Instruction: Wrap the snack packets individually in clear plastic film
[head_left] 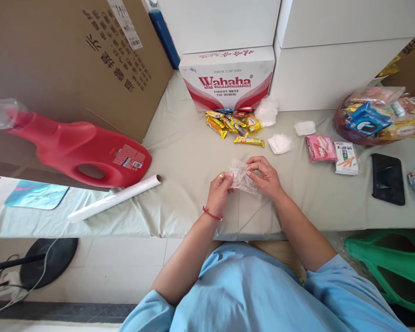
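A crumpled clear plastic bag (244,179) is held between my two hands, just above the cloth-covered table near its front edge. My left hand (222,186) pinches its left side between thumb and fingers. On the upper right side of the plastic, my right hand (263,174) has its fingers closed. Beyond the hands lies a pile of small yellow-wrapped snacks (233,122), with a single yellow snack (249,141) in front of it. White folded packets (280,143) rest to the right of the snacks.
A Wahaha box (228,80) stands behind the snacks. To the left are a red jug (90,152) and a white roll (115,198). On the right are a pink packet (320,148), a white snack box (346,158), a full snack bowl (342,127) and a black phone (388,179).
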A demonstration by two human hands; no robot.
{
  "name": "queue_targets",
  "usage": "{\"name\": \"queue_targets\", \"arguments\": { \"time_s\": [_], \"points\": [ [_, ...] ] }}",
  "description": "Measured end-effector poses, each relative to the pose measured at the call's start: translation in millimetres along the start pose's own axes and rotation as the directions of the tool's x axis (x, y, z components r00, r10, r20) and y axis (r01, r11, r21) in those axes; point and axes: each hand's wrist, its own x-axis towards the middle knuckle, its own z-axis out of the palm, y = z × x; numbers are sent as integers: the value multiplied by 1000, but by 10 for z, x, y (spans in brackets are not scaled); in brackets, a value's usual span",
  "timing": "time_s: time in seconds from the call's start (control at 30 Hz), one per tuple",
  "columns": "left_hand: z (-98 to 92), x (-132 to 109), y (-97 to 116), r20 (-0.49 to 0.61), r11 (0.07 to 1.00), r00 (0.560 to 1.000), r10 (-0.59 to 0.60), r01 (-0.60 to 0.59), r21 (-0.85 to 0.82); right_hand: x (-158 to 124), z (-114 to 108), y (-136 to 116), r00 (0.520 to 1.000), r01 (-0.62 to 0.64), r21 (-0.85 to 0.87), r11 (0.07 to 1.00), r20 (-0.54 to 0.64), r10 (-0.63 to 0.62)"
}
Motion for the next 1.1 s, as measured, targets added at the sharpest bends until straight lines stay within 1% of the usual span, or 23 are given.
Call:
{"name": "queue_targets", "arguments": {
  "time_s": [0.07,0.13,0.23,0.33,0.47,0.57,0.63,0.67,0.7,0.77,0.8,0.83,0.87,0.9,0.93,0.97,1.0,1.03,1.07,1.1],
  "points": [
    [-3,-7,-13,9,1000,1000,-5,5,-17,7,8,11,999,-35,48,998,-29,37],
    [-30,-6,-22,6,997,1000,-5,6,-72,18,13,21,992,-86,145,986,-78,98],
    [-128,5,-4,-15,991,1000,8,-10,-130,35,19,26,962,-187,304,934,-138,237],
    [-297,6,68,-8,986,1000,-12,11,-165,48,26,16,908,-283,401,872,-180,377],
    [-583,-34,218,98,982,989,-110,123,-146,70,12,-1,816,-397,451,800,-227,532],
    [-791,-59,289,130,980,979,-156,170,-105,92,-27,5,755,-450,496,742,-233,613],
    [-915,-42,286,102,985,983,-154,161,-65,104,-60,16,719,-476,540,694,-215,661],
    [-972,-21,272,63,989,988,-141,144,-40,108,-75,22,705,-488,558,671,-202,680],
    [-1024,6,253,0,993,993,-122,122,-2,111,-88,28,694,-499,572,652,-188,696],
    [-1108,63,221,-174,990,984,-43,66,126,113,-102,37,683,-511,583,632,-171,710],
    [-1137,83,215,-266,975,963,36,24,219,112,-104,42,682,-511,583,631,-171,711],
    [-1153,90,221,-347,945,926,149,-30,326,111,-103,46,681,-509,583,633,-177,711],
    [-1153,81,239,-394,890,870,297,-102,445,110,-100,51,680,-506,581,638,-186,709],
    [-1134,52,267,-399,810,796,455,-185,556,110,-96,56,680,-501,579,643,-196,706],
    [-1094,6,302,-368,718,716,593,-264,644,109,-91,62,680,-498,575,649,-206,704],
    [-1033,-54,335,-308,623,646,699,-337,706,108,-87,66,680,-496,571,654,-214,702],
    [-950,-123,360,-235,552,614,753,-396,733,107,-82,70,680,-496,566,658,-218,700],
    [-848,-193,369,-166,513,618,769,-441,736,106,-77,73,681,-499,561,661,-218,699],
    [-733,-256,355,-56,475,647,761,-496,726,105,-71,74,683,-501,557,662,-216,698],
    [-609,-306,315,65,447,689,722,-536,717,104,-65,73,684,-503,555,663,-213,698]
  ]
}}
